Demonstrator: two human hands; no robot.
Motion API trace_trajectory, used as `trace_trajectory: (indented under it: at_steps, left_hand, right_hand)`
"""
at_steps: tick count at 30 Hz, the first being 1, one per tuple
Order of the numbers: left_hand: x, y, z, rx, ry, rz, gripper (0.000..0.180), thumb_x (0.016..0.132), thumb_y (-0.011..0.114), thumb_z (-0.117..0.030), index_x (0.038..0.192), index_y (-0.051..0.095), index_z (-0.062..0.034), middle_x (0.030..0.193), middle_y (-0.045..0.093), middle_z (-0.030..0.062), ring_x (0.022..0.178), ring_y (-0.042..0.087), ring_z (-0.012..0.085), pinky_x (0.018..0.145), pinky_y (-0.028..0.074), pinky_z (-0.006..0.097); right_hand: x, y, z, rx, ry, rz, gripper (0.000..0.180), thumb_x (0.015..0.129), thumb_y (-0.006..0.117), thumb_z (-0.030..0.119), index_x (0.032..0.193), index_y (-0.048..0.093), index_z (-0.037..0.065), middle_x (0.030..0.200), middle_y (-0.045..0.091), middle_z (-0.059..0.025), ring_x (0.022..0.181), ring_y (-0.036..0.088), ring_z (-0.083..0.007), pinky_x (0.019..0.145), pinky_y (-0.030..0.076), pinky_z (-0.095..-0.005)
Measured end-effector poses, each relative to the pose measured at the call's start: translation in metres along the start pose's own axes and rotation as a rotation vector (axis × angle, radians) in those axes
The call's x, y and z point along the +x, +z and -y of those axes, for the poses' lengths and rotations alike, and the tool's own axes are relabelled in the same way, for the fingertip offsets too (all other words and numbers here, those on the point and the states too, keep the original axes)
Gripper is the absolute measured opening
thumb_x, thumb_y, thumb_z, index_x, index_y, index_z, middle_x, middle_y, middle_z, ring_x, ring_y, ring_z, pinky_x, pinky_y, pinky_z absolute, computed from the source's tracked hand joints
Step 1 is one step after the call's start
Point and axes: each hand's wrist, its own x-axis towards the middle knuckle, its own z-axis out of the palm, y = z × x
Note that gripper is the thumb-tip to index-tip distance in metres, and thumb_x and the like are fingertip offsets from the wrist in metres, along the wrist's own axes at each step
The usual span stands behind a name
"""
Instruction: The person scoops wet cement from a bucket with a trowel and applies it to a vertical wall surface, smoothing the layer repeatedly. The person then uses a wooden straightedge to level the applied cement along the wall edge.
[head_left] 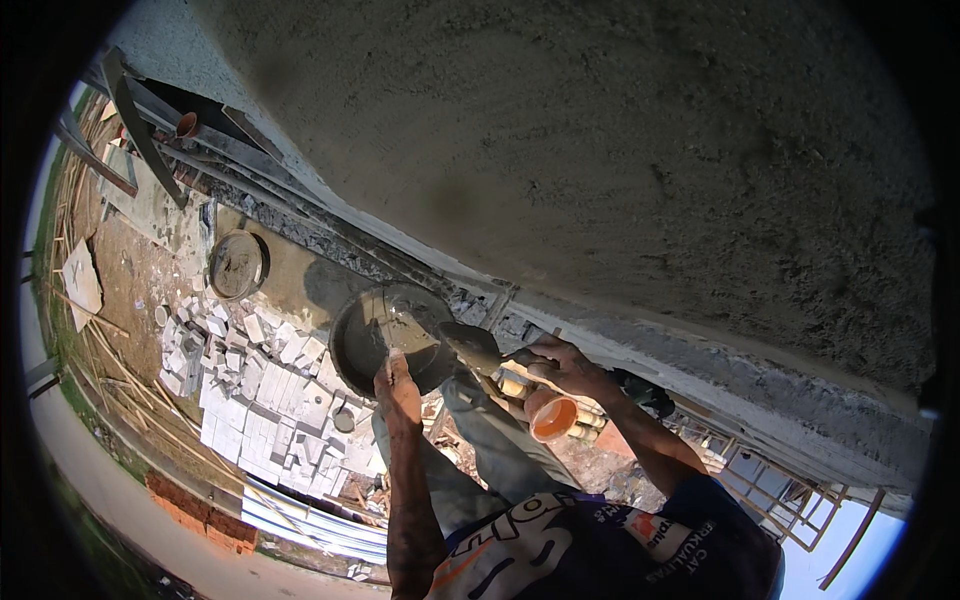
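Note:
A round black tub (pixel 345 350) with wet grey mortar (pixel 415 325) in it is in front of me. At its near side my left hand (pixel 399 390) is closed, its fingertips over the tub's inside; what they grip cannot be made out. My right hand (pixel 562 366) is wrapped round the handle of a trowel (pixel 470 345). The trowel's mortar-smeared blade points left, over the tub's right edge. Above both hands spreads a wall (pixel 600 170) coated with rough, damp-looking grey plaster.
An orange bucket (pixel 552 415) is below my right hand. Farther left, another round tub of mortar (pixel 237 266) rests on a plank. White blocks (pixel 260 400) lie piled and stacked well below. A ledge (pixel 700 375) runs along the wall's foot, and bamboo scaffolding (pixel 790 500) shows at lower right.

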Motion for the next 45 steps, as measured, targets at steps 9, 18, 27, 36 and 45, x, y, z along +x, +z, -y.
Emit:
trace_trajectory:
  at_steps: [9, 18, 27, 36, 45]
  left_hand:
    - [-0.012, -0.017, -0.042, 0.231, 0.005, 0.175, 0.056, 0.108, 0.048, -0.042, 0.114, 0.066, 0.0104, 0.100, 0.072, 0.0240, 0.093, 0.067, 0.0330, 0.088, 0.049, 0.044]
    - [-0.045, -0.010, -0.050, 0.126, 0.081, 0.106, 0.053, 0.106, 0.055, -0.048, 0.090, 0.070, 0.0016, 0.067, 0.051, -0.0050, 0.058, 0.037, 0.0063, 0.051, 0.028, 0.030]
    - [-0.058, -0.013, -0.085, 0.166, -0.009, 0.188, 0.063, 0.105, 0.053, -0.050, 0.110, 0.065, 0.0110, 0.093, 0.070, 0.0185, 0.087, 0.064, 0.0285, 0.080, 0.049, 0.042]
    - [-0.068, -0.011, -0.116, 0.070, 0.119, 0.285, 0.060, 0.109, 0.047, -0.044, 0.092, 0.060, 0.0119, 0.081, 0.061, 0.0086, 0.074, 0.048, 0.0197, 0.068, 0.044, 0.042]
    - [-0.067, -0.016, -0.116, 0.154, 0.096, 0.285, 0.058, 0.109, 0.047, -0.043, 0.101, 0.066, 0.0116, 0.085, 0.067, 0.0137, 0.076, 0.055, 0.0203, 0.072, 0.048, 0.043]
  right_hand:
    - [-0.102, -0.085, 0.056, -0.107, 0.161, -0.442, 0.033, 0.094, 0.067, 0.004, 0.126, 0.064, -0.003, 0.111, 0.060, -0.0129, 0.104, 0.060, -0.0238, 0.091, 0.050, -0.0320]
    - [0.037, 0.076, 0.036, -0.724, 0.032, -0.171, 0.043, 0.090, 0.062, 0.016, 0.132, 0.060, 0.008, 0.130, 0.056, -0.0161, 0.125, 0.057, -0.0375, 0.095, 0.054, -0.0518]
    - [0.054, 0.067, 0.011, -0.369, -0.060, -0.114, 0.045, 0.093, 0.064, 0.018, 0.136, 0.060, 0.008, 0.135, 0.054, -0.0157, 0.124, 0.057, -0.0356, 0.101, 0.051, -0.0447]
    - [-0.062, -0.047, 0.051, 0.072, 0.055, -0.091, 0.036, 0.099, 0.065, 0.019, 0.130, 0.064, 0.001, 0.121, 0.061, -0.0186, 0.111, 0.062, -0.0334, 0.097, 0.050, -0.0424]
    - [-0.174, -0.108, 0.118, -0.043, 0.055, -0.453, 0.034, 0.098, 0.066, 0.015, 0.125, 0.062, -0.003, 0.116, 0.059, -0.0153, 0.104, 0.064, -0.0292, 0.088, 0.053, -0.0401]
